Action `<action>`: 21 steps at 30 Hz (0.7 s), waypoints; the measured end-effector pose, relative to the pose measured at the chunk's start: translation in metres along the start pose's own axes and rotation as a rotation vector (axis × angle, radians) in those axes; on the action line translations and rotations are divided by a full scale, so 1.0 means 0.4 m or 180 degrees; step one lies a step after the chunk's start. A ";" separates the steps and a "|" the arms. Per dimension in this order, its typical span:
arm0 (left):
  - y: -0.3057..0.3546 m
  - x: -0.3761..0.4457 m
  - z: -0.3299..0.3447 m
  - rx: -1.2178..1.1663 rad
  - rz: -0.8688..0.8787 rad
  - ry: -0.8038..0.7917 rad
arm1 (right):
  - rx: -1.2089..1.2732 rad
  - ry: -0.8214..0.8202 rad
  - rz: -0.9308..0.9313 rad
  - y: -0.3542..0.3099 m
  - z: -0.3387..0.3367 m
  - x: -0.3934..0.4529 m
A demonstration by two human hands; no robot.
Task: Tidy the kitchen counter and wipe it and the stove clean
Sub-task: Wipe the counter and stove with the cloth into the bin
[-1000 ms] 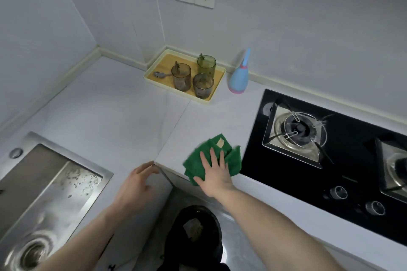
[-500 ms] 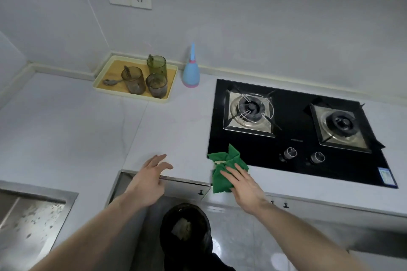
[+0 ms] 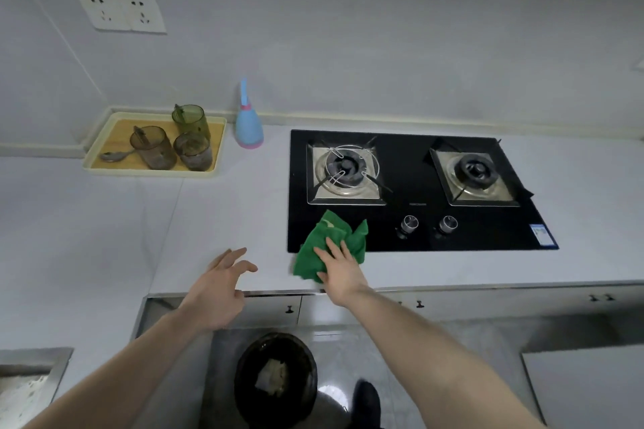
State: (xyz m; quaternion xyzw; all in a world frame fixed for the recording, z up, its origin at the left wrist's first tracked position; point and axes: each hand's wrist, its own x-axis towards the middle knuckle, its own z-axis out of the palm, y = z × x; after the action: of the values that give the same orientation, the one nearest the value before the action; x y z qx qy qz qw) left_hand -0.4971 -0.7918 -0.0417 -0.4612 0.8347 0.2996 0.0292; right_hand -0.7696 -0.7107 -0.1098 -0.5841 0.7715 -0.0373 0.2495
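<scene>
Flat-palm contact is noted: the right hand [image 3: 339, 268] is pressed with fingers spread on a crumpled green cloth [image 3: 322, 247], nothing being pinched or enclosed. The cloth is seen straddling the near-left corner of the black glass stove [image 3: 488, 240], part on the glass, part on the pale counter [image 3: 226, 212]. The left hand [image 3: 217, 292] is held open and empty, fingers loosely curled, above the counter's front edge, touching nothing that can be made out. Two control knobs [image 3: 409, 224] are located just right of the cloth; a rightward stroke is judged likely to catch them, and a knob could be turned if pressure is kept on. The left burner [image 3: 345, 171] with its wire pan supports lies just beyond; loose cloth corners could be snagged there. Since the cloth is held only by downward pressure, it may bunch or slip out at the glass edge. Farther off, a tray [image 3: 104, 169] of three cups and a spoon, and a blue bottle [image 3: 248, 131], stand against the wall, well apart from the cloth. A dark bin [image 3: 275, 380] is seen on the floor below the counter edge; crumbs swept forward may miss it.
</scene>
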 end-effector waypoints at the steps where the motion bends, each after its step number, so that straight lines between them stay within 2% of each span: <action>1: 0.017 0.013 0.004 0.0029 0.0016 0.0011 | -0.0101 -0.0071 -0.0033 0.009 0.006 -0.002; 4: 0.062 0.042 0.022 0.0138 0.0020 0.0001 | -0.0296 -0.0074 -0.0200 0.084 0.007 -0.021; 7: 0.141 0.079 0.063 0.0186 -0.0038 -0.0070 | -0.0337 0.0023 -0.0120 0.243 -0.024 -0.067; 17: 0.585 0.221 0.275 0.0113 -0.0119 -0.0301 | 0.0122 0.0255 0.0461 0.886 -0.191 -0.252; 21: 0.688 0.241 0.322 0.0208 -0.0118 -0.0442 | 0.0828 0.0794 0.0906 0.977 -0.268 -0.286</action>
State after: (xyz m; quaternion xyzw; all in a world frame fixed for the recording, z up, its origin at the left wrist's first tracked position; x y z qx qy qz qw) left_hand -0.7981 -0.6878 -0.0482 -0.4534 0.8313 0.3029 0.1076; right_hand -1.1383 -0.5075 -0.1137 -0.4232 0.8596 -0.1728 0.2282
